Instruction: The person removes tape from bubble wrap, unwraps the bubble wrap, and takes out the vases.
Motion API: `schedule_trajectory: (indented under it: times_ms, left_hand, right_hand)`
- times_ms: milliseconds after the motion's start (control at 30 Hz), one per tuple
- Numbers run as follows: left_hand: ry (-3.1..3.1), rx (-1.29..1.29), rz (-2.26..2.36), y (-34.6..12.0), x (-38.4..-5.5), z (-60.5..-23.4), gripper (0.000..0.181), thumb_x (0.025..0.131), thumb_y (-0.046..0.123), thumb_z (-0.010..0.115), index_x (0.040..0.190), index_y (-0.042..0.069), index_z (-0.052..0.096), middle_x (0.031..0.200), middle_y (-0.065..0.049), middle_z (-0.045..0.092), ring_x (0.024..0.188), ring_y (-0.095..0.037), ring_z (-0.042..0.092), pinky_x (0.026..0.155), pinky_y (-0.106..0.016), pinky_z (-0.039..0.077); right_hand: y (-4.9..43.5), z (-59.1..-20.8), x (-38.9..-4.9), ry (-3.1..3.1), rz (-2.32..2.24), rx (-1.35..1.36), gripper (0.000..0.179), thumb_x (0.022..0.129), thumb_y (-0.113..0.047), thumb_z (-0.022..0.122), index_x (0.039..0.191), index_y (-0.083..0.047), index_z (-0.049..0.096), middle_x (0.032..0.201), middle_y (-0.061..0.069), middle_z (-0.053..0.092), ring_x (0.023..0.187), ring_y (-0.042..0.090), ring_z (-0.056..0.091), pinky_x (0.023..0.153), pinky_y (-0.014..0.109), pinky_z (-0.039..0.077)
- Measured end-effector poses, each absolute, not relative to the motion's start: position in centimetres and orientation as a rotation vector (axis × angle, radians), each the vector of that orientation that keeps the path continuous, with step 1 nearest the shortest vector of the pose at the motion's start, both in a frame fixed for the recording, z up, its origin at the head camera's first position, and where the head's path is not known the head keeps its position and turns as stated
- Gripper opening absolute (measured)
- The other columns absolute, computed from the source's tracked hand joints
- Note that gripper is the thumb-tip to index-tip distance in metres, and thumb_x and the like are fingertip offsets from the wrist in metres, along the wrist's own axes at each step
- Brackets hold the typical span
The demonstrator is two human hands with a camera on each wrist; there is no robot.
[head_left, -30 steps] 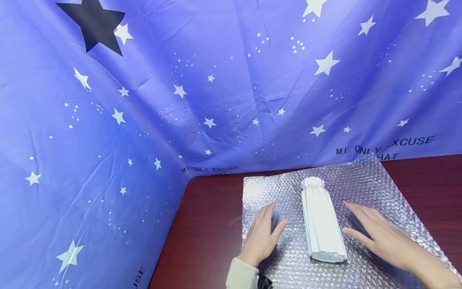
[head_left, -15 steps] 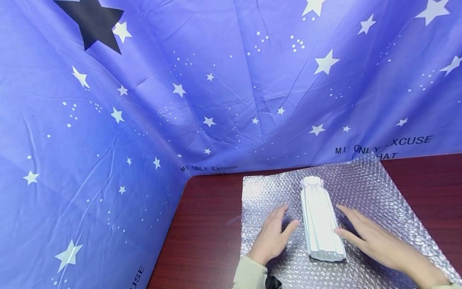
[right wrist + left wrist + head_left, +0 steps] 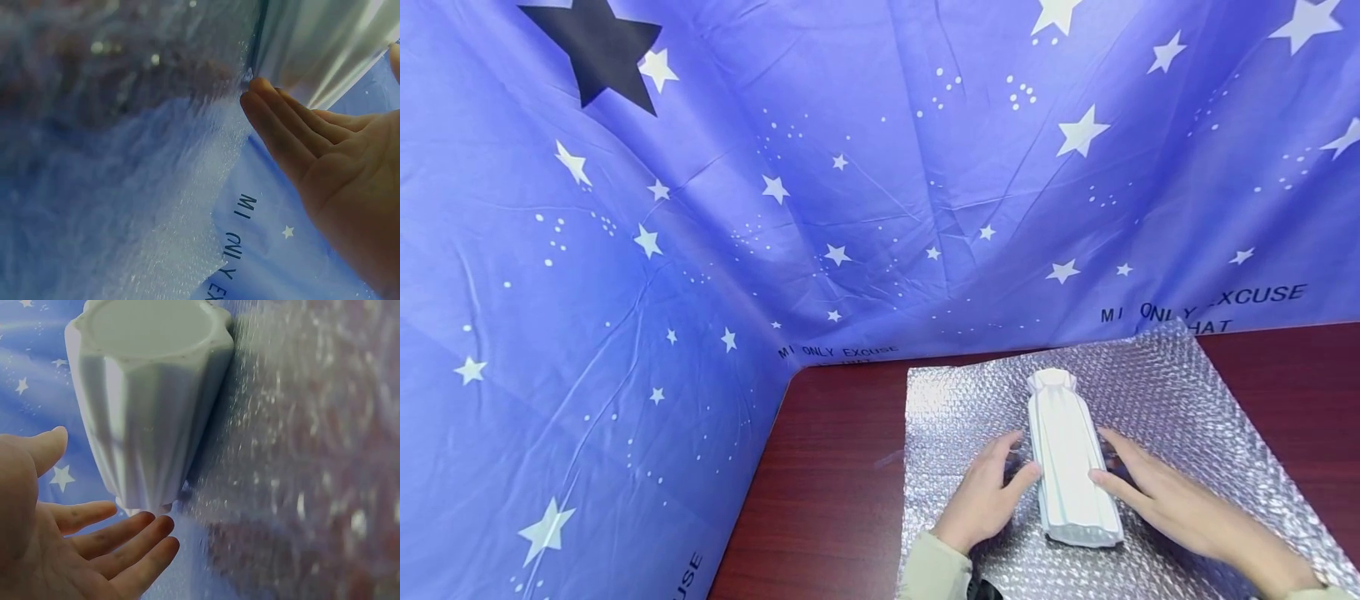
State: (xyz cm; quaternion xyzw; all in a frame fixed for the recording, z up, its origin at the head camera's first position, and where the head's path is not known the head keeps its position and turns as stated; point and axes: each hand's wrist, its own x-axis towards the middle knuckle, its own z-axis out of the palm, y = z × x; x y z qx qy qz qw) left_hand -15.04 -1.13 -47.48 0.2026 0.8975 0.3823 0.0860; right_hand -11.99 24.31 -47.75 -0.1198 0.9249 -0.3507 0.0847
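Observation:
A white fluted vase [image 3: 1071, 462] lies on its side on a sheet of bubble wrap [image 3: 951, 417], its ruffled neck toward the back curtain and its flat base [image 3: 150, 328] toward me. Just left of it is my left hand [image 3: 985, 500], fingers spread and slightly bent, thumb tip beside the vase wall. In the left wrist view a gap shows between that palm and the vase. From the other side my right hand [image 3: 1176, 504] reaches in with long, nearly straight fingers. Its thumb tip overlaps the vase's right edge, and the fingertips [image 3: 262, 94] are at its lower side.
Under the wrap is a dark red wooden table [image 3: 820, 467]. A blue curtain [image 3: 880, 208] printed with stars and lettering stands behind and along the left. The wrap's far right corner [image 3: 1172, 329] reaches up against the curtain.
Both hands have moved inward toward the vase, the left one rightward and the right one leftward. The vase and bubble wrap stay in place.

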Motion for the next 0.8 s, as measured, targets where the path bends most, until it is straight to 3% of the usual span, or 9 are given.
schedule_trajectory:
  times_ms: [67, 233, 433, 800]
  left_hand:
    - [2.662, 0.593, 1.146, -0.9, -15.1, -47.6, 0.063, 0.101, 0.059, 0.041, 0.152, 0.023, 0.039, 0.153, 0.002, 0.043, 0.14, -0.02, 0.042, 0.111, -0.046, 0.042]
    - [2.65, 0.609, 1.168, -0.5, -15.3, -48.1, 0.062, 0.1, 0.058, 0.042, 0.151, 0.024, 0.039, 0.143, 0.005, 0.053, 0.132, -0.016, 0.049, 0.107, -0.042, 0.045]
    - [2.575, 0.627, 1.286, -0.1, -15.3, -48.5, 0.064, 0.1, 0.052, 0.049, 0.151, 0.015, 0.039, 0.122, 0.008, 0.062, 0.104, 0.001, 0.058, 0.093, -0.024, 0.051]
    - [2.424, 0.594, 1.459, 0.5, -15.3, -48.6, 0.06, 0.1, 0.044, 0.055, 0.15, 0.017, 0.038, 0.125, 0.006, 0.059, 0.098, 0.004, 0.059, 0.081, -0.015, 0.052]
  right_hand:
    - [24.2, -47.7, -12.0, 2.768, -1.05, -0.366, 0.077, 0.105, -0.047, 0.041, 0.153, 0.01, 0.019, 0.143, 0.038, 0.041, 0.126, 0.057, 0.044, 0.087, 0.074, 0.04]
    - [23.9, -47.7, -12.0, 2.786, -1.056, -0.38, 0.076, 0.105, -0.046, 0.041, 0.153, 0.009, 0.02, 0.147, 0.039, 0.035, 0.124, 0.055, 0.049, 0.089, 0.075, 0.038]
    - [23.8, -47.8, -11.9, 2.791, -1.076, -0.381, 0.076, 0.105, -0.046, 0.042, 0.153, 0.009, 0.019, 0.15, 0.039, 0.03, 0.125, 0.054, 0.049, 0.092, 0.077, 0.035]
    - [23.6, -47.8, -11.8, 2.78, -1.105, -0.381, 0.074, 0.105, -0.041, 0.044, 0.152, 0.011, 0.02, 0.147, 0.042, 0.03, 0.117, 0.05, 0.056, 0.09, 0.075, 0.039]
